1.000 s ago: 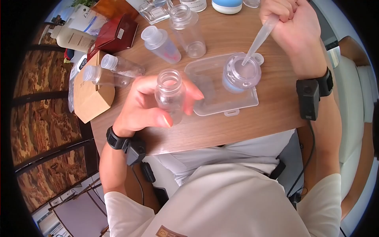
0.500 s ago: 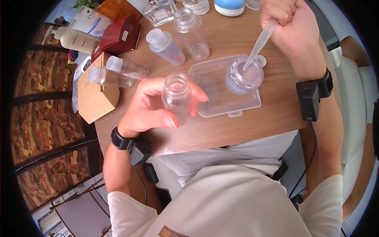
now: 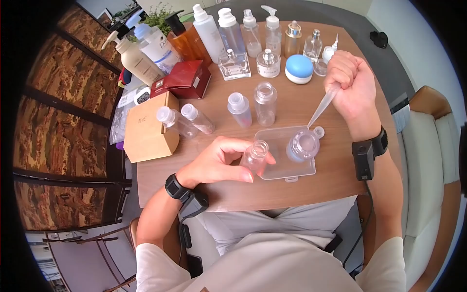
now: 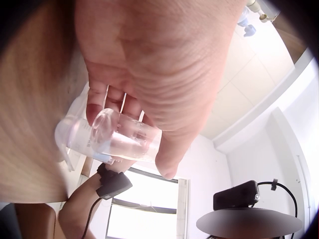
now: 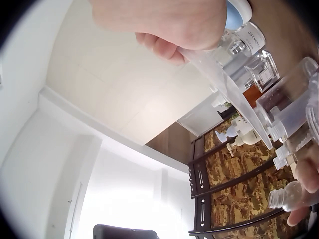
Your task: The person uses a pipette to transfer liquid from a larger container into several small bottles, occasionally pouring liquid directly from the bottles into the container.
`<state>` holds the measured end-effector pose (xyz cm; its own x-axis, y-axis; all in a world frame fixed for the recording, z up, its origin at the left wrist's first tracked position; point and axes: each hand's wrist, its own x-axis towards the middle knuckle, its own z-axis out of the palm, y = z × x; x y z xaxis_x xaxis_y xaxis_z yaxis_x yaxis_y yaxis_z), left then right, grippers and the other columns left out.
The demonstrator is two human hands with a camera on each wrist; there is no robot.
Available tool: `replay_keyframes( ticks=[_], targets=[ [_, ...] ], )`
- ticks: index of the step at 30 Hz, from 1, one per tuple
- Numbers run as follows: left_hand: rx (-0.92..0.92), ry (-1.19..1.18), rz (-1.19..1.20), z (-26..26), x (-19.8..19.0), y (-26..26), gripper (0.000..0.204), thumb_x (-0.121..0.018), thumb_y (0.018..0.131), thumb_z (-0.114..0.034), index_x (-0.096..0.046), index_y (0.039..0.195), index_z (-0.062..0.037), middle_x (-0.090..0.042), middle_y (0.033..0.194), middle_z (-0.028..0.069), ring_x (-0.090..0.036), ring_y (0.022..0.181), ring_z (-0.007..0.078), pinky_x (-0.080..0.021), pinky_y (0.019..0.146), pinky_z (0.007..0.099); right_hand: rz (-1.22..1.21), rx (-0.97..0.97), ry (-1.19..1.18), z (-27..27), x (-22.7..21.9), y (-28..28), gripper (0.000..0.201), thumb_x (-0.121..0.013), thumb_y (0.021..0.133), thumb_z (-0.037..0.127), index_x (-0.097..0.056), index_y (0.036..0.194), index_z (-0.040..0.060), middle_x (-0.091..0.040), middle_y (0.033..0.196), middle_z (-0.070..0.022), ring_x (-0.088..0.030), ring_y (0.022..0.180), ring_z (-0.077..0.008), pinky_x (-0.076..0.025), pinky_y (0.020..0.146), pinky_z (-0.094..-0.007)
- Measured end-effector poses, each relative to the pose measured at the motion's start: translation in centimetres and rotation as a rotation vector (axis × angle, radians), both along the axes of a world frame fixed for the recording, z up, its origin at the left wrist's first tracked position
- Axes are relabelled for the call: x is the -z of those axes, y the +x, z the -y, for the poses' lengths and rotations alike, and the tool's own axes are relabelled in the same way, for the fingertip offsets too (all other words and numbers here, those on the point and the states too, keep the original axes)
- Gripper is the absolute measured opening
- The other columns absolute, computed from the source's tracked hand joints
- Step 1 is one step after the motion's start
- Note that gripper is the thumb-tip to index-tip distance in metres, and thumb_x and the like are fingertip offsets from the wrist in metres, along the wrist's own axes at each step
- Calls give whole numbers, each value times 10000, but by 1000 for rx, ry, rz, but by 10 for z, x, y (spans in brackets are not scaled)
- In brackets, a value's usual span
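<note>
My left hand (image 3: 219,163) grips a small clear bottle (image 3: 255,155) between thumb and fingers. Its threaded neck is uncapped and points up, and the bottle (image 4: 134,142) looks clear in the left wrist view. In my right hand (image 3: 352,85) is a translucent plastic dropper (image 3: 322,108), its bulb end hidden inside the curled fingers. The dropper's tip points down, right at the far rim of a clear round jar (image 3: 305,145) with something bluish low inside. That jar stands on a shallow clear plastic tray (image 3: 277,170), just right of the left hand.
Behind the tray stand an uncapped clear bottle (image 3: 265,104) and a capped one (image 3: 239,111). Two capped bottles (image 3: 198,119) lean by a cardboard box (image 3: 148,134). Farther back are a dark red box (image 3: 187,80), a blue-lidded jar (image 3: 298,68) and several pump bottles.
The head view has tilted up, showing more of the table's far side. The dropper's tip has shifted from over the jar's mouth to its far rim. Both hands keep their holds.
</note>
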<state>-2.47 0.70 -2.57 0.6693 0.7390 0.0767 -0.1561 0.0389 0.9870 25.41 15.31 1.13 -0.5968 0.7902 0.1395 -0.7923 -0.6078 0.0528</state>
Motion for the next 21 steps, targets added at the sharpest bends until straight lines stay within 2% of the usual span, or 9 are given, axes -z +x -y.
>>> replay_keyframes(
  ticks=[2,8,9,11,15,21],
  targets=[
    [-64,-56,-73,1,-3,2,589,-852,720,-429,-694,1106,-13,-661,998,75,-631,818,181,-472,730,324,12,-5,0,-4,-8,-8,260,-375,866,105,-322,614,134,-237,543,44,-204,467,-84,-149,424,-258],
    [-49,-85,-70,1,-3,1,648,-810,749,-498,-682,1139,3,-660,935,48,-632,825,161,-474,761,326,8,-76,19,-3,-28,-42,272,-369,878,151,-337,609,136,-236,539,46,-203,459,-88,-152,417,-261],
    [-57,-79,-71,0,-1,-1,648,-810,749,-498,-682,1139,3,-660,935,48,-632,825,161,-474,761,326,30,-73,16,-1,-31,-48,268,-374,873,146,-338,607,137,-237,537,45,-205,457,-92,-155,413,-263],
    [13,-40,1,-2,3,-3,467,-742,887,-322,-651,1224,-12,-684,895,50,-608,853,111,-481,806,301,30,-105,27,-1,-33,-55,267,-378,871,143,-336,608,137,-237,536,44,-205,456,-94,-159,414,-264],
    [4,-31,27,-2,5,-2,478,-735,893,-336,-647,1228,-7,-684,889,49,-611,862,115,-481,804,299,24,-164,62,-2,-32,-68,259,-385,864,132,-330,611,139,-239,536,45,-210,456,-98,-171,416,-264],
    [19,-25,10,-3,7,-6,555,-753,856,-425,-658,1229,-25,-698,1003,87,-628,829,138,-498,783,317,60,-169,110,0,-28,-81,257,-390,858,124,-319,612,144,-231,541,53,-207,461,-97,-176,427,-260]
  ],
)
